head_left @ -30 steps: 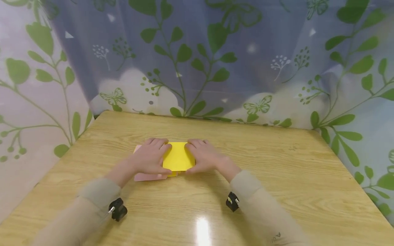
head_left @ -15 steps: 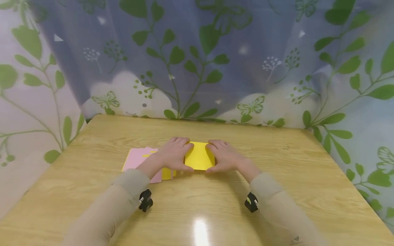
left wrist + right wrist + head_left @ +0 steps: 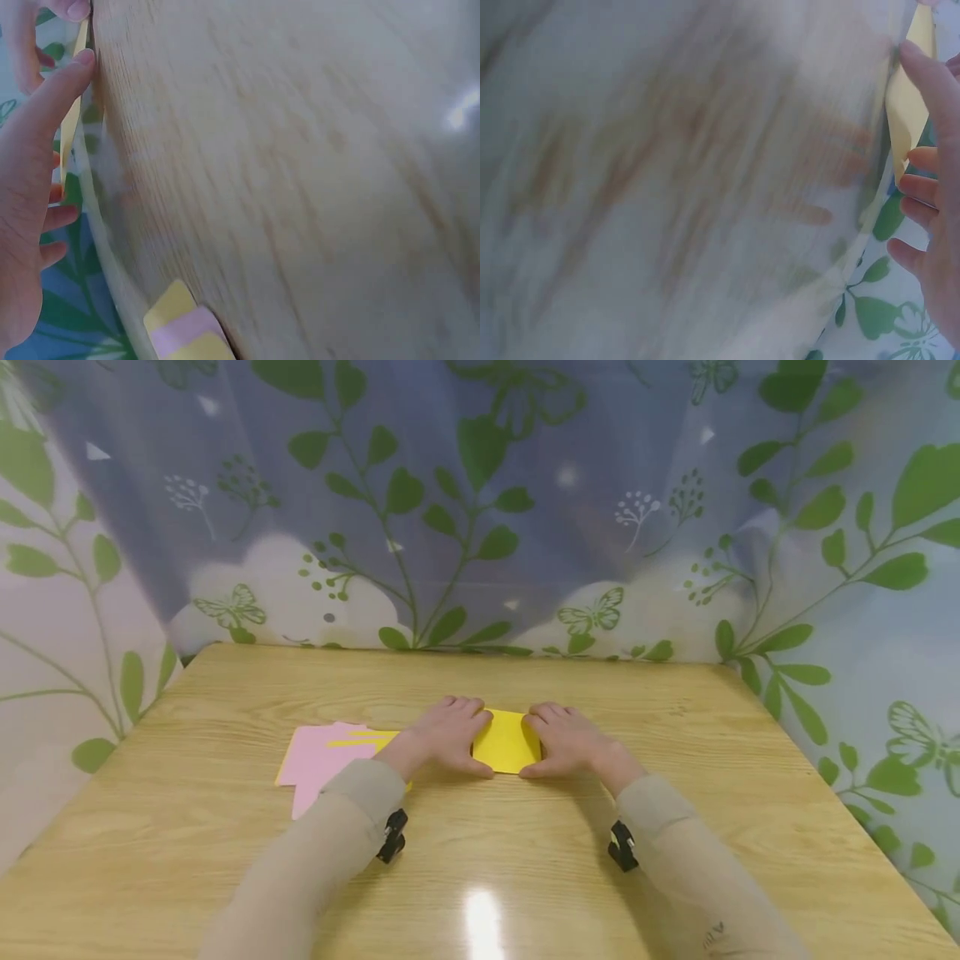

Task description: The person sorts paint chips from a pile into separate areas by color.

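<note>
Resting on the wooden table (image 3: pixel 675 793), a yellow paper (image 3: pixel 507 742) lies between both hands. The left hand (image 3: pixel 447 739) lies on its left edge with fingers nearly straight and thumb along the near side; the right hand (image 3: pixel 570 741) mirrors this on its right edge. Left of the yellow paper sits a stack of pink sheets (image 3: pixel 315 758).

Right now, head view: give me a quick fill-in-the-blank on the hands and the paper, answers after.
1. The sheet between the left hand and the right hand is ____ in colour.
2. The pile of paper by the left forearm is mostly ____.
3. Everything lies on a ____ table.
4. The curtain behind is printed with green ____ and butterflies.

Answers: yellow; pink; wooden; leaves
</note>
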The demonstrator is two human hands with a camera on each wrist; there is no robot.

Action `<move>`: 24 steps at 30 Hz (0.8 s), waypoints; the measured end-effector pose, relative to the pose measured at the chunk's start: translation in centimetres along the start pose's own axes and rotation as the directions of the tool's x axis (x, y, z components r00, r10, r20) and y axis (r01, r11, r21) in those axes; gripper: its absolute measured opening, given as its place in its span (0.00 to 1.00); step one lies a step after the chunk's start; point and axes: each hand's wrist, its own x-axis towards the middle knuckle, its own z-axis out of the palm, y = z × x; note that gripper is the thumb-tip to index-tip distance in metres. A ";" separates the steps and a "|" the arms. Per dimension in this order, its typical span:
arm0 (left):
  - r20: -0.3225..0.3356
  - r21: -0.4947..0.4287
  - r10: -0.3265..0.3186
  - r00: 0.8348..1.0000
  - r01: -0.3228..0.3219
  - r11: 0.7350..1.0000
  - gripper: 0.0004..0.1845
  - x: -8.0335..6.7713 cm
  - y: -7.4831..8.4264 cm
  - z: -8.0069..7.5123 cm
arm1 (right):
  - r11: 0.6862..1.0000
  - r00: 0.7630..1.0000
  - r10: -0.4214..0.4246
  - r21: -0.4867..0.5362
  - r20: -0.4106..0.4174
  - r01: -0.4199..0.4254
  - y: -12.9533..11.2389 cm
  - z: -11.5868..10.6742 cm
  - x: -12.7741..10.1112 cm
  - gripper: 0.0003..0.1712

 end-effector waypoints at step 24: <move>-0.050 0.096 -0.009 0.999 0.014 0.995 0.42 -0.9 -1.6 -0.8 | 0.995 0.995 0.097 -0.008 -0.023 -0.097 0.0 -0.3 0.4 0.47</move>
